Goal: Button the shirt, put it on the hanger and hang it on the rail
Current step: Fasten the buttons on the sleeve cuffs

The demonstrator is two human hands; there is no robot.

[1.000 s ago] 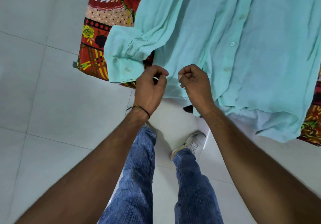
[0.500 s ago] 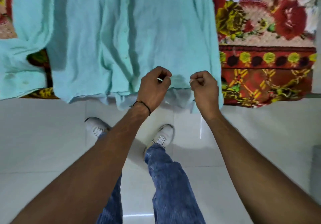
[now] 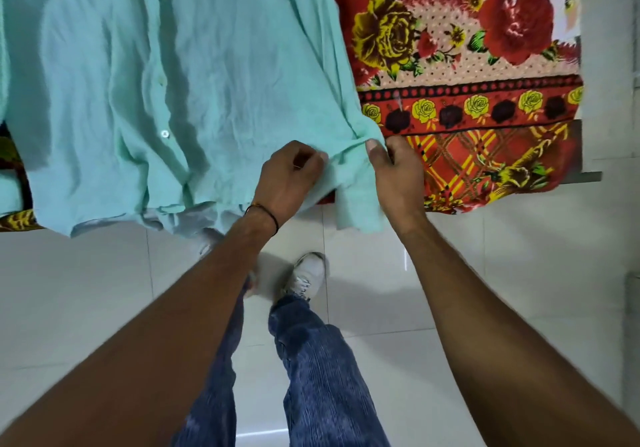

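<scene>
Fingers (image 3: 313,166) of the left hand (image 3: 287,179) and of the right hand (image 3: 398,176) curl closed, pinching the hem corner of the mint shirt (image 3: 207,65), spread over the floral sheet (image 3: 485,117).

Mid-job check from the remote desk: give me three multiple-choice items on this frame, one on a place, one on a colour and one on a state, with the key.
1. Where does the shirt lie?
A. on the floral bedspread, hem past its edge
B. on a hanger
C. flat on the floor

2. What colour is the shirt?
A. white
B. mint green
C. red

3. What are the left hand and the right hand doing?
A. both hang idle
B. both hold a hanger
C. both grip the shirt near its hem

Key: 1 A, the cloth is spread over the print and its hem hangs above the tiles. 2 B, it is pale green throughout. 3 C, each hand pinches a fold of fabric.
</scene>
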